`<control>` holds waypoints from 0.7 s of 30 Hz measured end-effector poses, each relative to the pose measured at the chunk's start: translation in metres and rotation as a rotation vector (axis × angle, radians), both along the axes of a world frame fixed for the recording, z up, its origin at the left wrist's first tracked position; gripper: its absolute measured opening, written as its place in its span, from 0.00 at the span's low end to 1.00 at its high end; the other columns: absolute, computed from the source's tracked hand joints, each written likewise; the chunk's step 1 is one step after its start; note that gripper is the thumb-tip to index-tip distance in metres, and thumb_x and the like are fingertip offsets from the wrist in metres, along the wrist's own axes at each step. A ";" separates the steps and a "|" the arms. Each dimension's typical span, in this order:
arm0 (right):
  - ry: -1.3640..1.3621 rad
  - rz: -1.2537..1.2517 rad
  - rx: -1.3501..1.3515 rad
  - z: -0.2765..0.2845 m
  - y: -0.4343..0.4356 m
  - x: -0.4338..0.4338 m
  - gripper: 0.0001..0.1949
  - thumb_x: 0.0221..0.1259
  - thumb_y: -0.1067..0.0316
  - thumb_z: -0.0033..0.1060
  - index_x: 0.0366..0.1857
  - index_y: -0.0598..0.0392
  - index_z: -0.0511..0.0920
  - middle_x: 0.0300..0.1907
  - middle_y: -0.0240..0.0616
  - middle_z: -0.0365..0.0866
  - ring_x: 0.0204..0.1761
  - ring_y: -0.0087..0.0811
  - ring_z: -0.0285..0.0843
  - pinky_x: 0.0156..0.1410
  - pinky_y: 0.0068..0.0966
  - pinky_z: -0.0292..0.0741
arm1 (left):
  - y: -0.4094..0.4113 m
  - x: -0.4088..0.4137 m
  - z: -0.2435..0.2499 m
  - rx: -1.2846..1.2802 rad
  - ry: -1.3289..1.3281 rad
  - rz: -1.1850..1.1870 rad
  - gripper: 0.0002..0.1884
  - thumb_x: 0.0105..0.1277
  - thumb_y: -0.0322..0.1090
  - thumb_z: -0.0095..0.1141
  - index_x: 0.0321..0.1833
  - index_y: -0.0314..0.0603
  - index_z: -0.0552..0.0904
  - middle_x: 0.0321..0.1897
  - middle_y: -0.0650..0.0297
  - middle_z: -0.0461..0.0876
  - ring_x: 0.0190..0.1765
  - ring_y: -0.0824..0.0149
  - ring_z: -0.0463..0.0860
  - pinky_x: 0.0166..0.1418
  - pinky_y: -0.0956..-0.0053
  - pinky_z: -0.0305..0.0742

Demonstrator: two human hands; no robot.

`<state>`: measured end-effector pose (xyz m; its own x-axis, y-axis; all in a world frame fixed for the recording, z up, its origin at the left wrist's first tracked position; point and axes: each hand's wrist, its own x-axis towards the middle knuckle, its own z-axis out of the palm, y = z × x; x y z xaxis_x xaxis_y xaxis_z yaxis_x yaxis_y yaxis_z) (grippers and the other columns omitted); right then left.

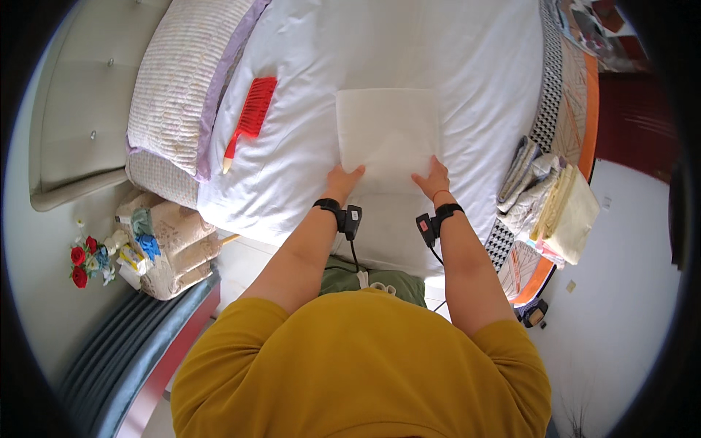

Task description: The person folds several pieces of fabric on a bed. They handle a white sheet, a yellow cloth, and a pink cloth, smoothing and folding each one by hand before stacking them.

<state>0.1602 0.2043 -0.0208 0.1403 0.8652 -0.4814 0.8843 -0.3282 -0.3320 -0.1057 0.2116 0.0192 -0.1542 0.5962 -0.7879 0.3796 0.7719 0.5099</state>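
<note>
A flat, squarely folded off-white cloth lies on the white bed sheet in front of me. My left hand is at its near left corner, thumb over the top and fingers at the side edge. At the near right corner my right hand holds the edge the same way, thumb pointing inward. Some fingertips of both hands are hidden by the cloth. Pale fabric hangs between my forearms at the bed's near edge.
A red bed brush lies to the left, beside a quilted pillow with purple trim. Folded textiles are stacked at the right edge of the bed. A cloth-covered bedside table with artificial flowers nearby stands at left.
</note>
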 end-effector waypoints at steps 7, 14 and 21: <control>0.449 -0.237 0.003 0.010 0.013 0.010 0.51 0.44 0.53 0.71 0.71 0.55 0.45 0.68 0.55 0.55 0.69 0.46 0.56 0.69 0.32 0.60 | 0.008 -0.014 0.006 0.368 0.002 -0.012 0.28 0.59 0.49 0.58 0.53 0.32 0.72 0.46 0.43 0.79 0.52 0.46 0.76 0.55 0.59 0.71; 0.708 0.103 -0.160 0.088 -0.039 -0.082 0.38 0.57 0.59 0.59 0.70 0.50 0.52 0.66 0.48 0.60 0.65 0.41 0.62 0.69 0.32 0.61 | -0.013 -0.124 0.092 0.363 0.298 -0.161 0.28 0.58 0.54 0.58 0.45 0.33 0.71 0.42 0.40 0.78 0.48 0.43 0.77 0.45 0.56 0.74; 0.498 0.594 -0.361 0.023 -0.082 -0.150 0.31 0.55 0.63 0.55 0.66 0.45 0.61 0.58 0.47 0.72 0.59 0.46 0.69 0.61 0.39 0.69 | -0.075 -0.153 0.027 0.391 0.714 -0.687 0.44 0.50 0.57 0.62 0.69 0.53 0.59 0.71 0.52 0.53 0.70 0.52 0.56 0.63 0.45 0.62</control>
<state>0.0101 0.1227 0.0020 -0.5889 0.5097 -0.6272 0.7220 -0.0169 -0.6917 -0.2592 0.1363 0.0460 -0.0392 0.9229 -0.3829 0.9806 0.1092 0.1630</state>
